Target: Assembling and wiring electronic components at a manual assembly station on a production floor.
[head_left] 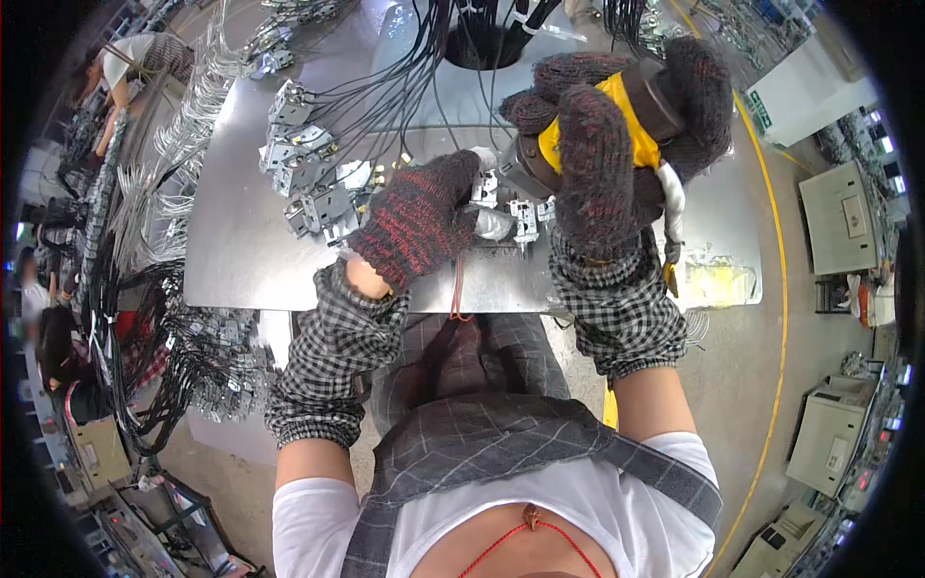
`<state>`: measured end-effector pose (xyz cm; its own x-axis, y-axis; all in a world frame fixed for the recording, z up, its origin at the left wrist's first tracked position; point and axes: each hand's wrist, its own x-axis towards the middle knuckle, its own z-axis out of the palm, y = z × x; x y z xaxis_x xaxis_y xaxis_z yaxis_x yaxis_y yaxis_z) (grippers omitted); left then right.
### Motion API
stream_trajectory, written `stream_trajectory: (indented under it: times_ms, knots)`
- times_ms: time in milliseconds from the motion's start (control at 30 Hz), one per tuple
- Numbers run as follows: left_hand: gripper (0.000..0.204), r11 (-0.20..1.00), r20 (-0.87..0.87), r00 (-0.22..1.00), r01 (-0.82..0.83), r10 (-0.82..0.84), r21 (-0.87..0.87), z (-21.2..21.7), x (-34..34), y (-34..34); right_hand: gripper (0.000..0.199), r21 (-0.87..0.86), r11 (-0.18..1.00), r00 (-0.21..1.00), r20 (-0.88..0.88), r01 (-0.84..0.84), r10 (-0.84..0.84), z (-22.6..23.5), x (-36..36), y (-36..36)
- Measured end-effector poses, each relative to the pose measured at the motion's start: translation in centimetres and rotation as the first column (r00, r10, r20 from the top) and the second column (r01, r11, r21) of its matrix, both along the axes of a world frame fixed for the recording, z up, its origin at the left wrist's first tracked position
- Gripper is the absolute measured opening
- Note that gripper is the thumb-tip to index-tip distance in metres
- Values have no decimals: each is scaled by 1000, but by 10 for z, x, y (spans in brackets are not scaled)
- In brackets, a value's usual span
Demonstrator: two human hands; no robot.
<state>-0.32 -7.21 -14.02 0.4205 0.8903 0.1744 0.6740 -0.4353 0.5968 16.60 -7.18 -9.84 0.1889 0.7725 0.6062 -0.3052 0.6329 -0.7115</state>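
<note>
My left hand [419, 217], in a dark red-flecked knit glove with white-wrapped fingertips, is closed at the table's near middle. Between its thumb and forefinger is a small silver metal part [485, 189]. A second such part [525, 222] lies just to the right. My right hand [597, 183], gloved alike, wraps round a bulky yellow-and-dark tool [631, 120]. Its dark end sits close to the metal parts; knit gloves hide much of it, so its exact kind cannot be told. Left of my left hand, silver metal brackets [299, 159] on black wires lie piled.
The metal tabletop [231, 241] has a round opening [482, 48] at the back with black cables running from it. Bundles of white wires [183, 144] and black wires [135, 385] hang at the left. Grey cabinets [838, 222] stand beyond a yellow floor line. Other people are at the far left.
</note>
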Motion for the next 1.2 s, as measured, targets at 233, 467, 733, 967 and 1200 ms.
stream_trajectory:
  times_ms: [233, 467, 733, 967, 1200]
  knots:
    - [69, 784, 88, 954, -286, 286, 551, 38, -19, -38, 65, 209, 851, 782, -337, -481, 525, -29, 25, 22]
    - [62, 787, -195, 781, -512, 594, 346, 17, -70, -61, 68, 287, 843, 850, -142, -455, 507, -26, 28, 29]
    - [57, 977, 456, 882, -185, 117, 107, 20, -58, -56, 55, 150, 833, 714, -448, -533, 538, -48, 37, 37]
    - [66, 939, 166, 986, -56, -1, 339, -6, -42, -37, 45, -31, 969, 966, -88, -245, 242, -12, 13, 11]
    - [67, 912, 66, 997, -73, 50, 404, -4, -35, -40, 43, 106, 969, 965, -114, -224, 236, -5, 18, 14]
